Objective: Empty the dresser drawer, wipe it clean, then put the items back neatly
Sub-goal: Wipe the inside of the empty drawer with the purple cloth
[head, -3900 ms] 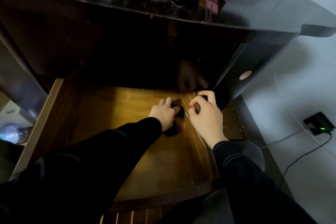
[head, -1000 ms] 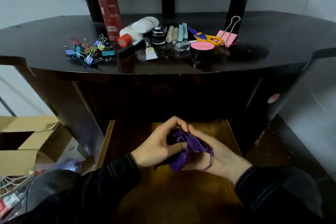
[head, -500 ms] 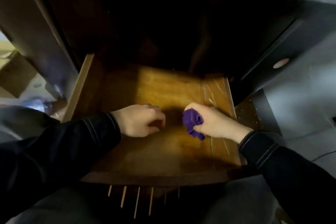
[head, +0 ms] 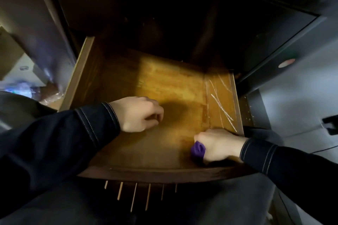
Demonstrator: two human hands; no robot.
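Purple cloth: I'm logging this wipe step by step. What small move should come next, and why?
Probably sweep the purple cloth leftward along the front edge of the drawer: the right hand grips it in the front right corner, and bare wood floor stretches away to its left.

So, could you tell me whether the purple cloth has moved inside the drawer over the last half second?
Yes. The purple cloth, gripped in the right hand, has slid toward the drawer front and is now near its right corner.
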